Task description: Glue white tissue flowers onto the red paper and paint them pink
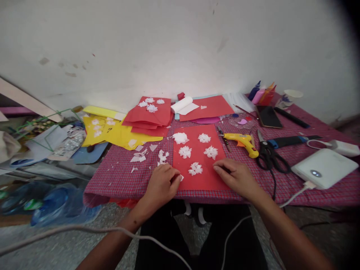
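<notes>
The checked cloth [118, 176] covered the table, and on it, near the front edge, a plain red sheet [210, 182] lay flat between the person's 2 hands. The step in hand seemed to be setting crumpled white paper on that sheet; doing it well called for a sheet kept square and unshifted, a light touch, and even gaps. The right hand [234, 176] was half open over the sheet's right side, fingers loosely curled, thumb a little apart, with nothing visible in its grasp. The left hand [163, 182] was bent inward at the sheet's left edge, its fingers curled close together. The yellow glue gun [242, 140] lay just right of the sheet, near enough that a careful reach would avoid brushing the work. On the sheet sat 5 white paper clumps [195, 168], well worth leaving unpressed so that their ruffles stayed raised. Loose paper scraps [139, 156] lay left of it, best kept clear of any glue. Smallest was a white bit [181, 178] at the left fingertips; the hand partly hid it, so whether it was pinched or merely touched could not be told.
</notes>
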A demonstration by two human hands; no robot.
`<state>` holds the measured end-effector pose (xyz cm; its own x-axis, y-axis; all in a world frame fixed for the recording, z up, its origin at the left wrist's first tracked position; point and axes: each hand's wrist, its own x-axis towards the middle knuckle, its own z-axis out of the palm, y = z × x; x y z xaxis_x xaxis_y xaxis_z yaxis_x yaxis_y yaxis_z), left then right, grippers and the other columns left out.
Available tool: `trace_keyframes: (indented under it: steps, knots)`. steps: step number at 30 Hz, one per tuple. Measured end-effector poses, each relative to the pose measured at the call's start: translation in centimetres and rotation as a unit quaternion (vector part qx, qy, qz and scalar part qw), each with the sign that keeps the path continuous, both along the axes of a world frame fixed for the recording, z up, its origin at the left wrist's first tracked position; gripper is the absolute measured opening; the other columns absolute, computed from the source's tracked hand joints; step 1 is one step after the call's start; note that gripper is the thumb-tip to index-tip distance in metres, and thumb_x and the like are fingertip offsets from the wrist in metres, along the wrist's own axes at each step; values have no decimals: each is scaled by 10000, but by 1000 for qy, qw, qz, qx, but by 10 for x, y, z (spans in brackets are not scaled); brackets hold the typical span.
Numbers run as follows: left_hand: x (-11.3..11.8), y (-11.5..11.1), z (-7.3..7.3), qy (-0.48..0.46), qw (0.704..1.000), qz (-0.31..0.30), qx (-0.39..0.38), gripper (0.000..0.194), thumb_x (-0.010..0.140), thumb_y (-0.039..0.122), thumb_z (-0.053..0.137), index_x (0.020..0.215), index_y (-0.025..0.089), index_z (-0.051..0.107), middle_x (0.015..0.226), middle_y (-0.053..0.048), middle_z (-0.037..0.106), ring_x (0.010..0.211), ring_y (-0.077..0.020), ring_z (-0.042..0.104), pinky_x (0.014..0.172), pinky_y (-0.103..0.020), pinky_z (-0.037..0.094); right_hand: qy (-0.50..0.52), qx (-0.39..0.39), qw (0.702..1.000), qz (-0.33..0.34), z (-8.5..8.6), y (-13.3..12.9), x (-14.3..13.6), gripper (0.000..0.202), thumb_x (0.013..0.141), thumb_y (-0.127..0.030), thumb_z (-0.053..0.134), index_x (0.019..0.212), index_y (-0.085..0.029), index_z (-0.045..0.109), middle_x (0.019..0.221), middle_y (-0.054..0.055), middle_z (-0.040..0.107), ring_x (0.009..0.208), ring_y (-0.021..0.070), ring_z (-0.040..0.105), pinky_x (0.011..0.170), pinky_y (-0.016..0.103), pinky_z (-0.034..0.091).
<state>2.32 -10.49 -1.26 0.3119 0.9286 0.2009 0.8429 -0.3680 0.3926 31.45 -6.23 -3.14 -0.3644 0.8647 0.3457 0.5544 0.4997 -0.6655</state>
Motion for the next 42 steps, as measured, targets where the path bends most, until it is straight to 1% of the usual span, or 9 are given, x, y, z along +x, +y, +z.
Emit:
trace_keyframes:
  steps: [10, 18, 21, 23, 25, 27, 30, 34, 42]
  knots:
    - [2, -8, 2, -9, 999, -31, 4, 156, 970, 243, 571, 868, 192, 679, 895, -45, 658, 892, -194, 587, 853, -371, 444, 12, 0, 1000, 9, -5, 1, 2, 159, 987, -240, 549, 893, -225, 675, 892, 38, 746, 815, 208, 684, 741, 328, 505]
    - [4, -12, -4, -19, 998, -50, 22, 135, 972, 205, 576, 869, 185, 659, 902, -36, 678, 899, -187, 600, 855, -363, 447, 2, 6, 1000, 4, -6, 1, 2, 163, 991, -247, 548, 898, -226, 680, 890, 43, 749, 808, 211, 694, 741, 330, 515]
    - [2, -2, -2, -6, 998, -53, 37, 140, 982, 200, 562, 878, 183, 655, 899, -31, 686, 886, -182, 607, 845, -353, 454, -3, 12, 1000, 3, -6, 1, 1, 159, 987, -244, 553, 896, -226, 681, 898, 49, 754, 812, 212, 699, 745, 331, 522]
    - [0, 11, 1, 28, 996, -67, 59, 139, 987, 197, 553, 905, 178, 663, 921, -38, 695, 895, -189, 611, 856, -358, 460, -7, 13, 1000, 0, -6, 1, 1, 161, 985, -241, 554, 890, -226, 683, 898, 52, 757, 810, 214, 701, 745, 336, 525]
    - [-2, 25, 4, 84, 988, -107, 79, 154, 999, 204, 535, 944, 174, 676, 950, -48, 698, 923, -201, 612, 888, -375, 459, -9, 12, 1000, -4, -5, 1, 0, 163, 982, -237, 554, 887, -225, 686, 890, 51, 757, 803, 215, 700, 739, 338, 527]
    - [-3, 39, 5, 138, 974, -155, 90, 173, 1005, 208, 524, 947, 180, 684, 955, -48, 696, 934, -208, 607, 882, -381, 456, -10, 12, 1000, -6, -4, 0, 0, 166, 979, -236, 553, 883, -225, 688, 887, 47, 756, 802, 215, 701, 736, 337, 528]
    - [-2, 53, 6, 189, 958, -190, 97, 141, 987, 212, 560, 938, 199, 692, 960, -41, 691, 935, -214, 599, 833, -373, 446, -10, 9, 1000, -5, -2, 0, 0, 168, 978, -239, 553, 884, -225, 691, 888, 40, 754, 804, 214, 701, 737, 334, 528]
    - [2, 59, 7, 207, 948, -212, 115, 112, 976, 213, 586, 941, 213, 693, 919, -31, 687, 890, -209, 591, 782, -359, 422, -7, 1, 1000, 1, -2, 0, 0, 167, 986, -238, 548, 894, -222, 685, 887, 38, 748, 803, 208, 693, 736, 329, 520]
    - [6, 58, 3, 183, 945, -234, 134, 115, 974, 191, 576, 910, 197, 671, 875, -21, 683, 838, -192, 578, 750, -343, 421, 3, -10, 1000, 8, -2, 0, 1, 153, 994, -238, 548, 914, -224, 678, 906, 40, 745, 820, 204, 683, 749, 325, 508]
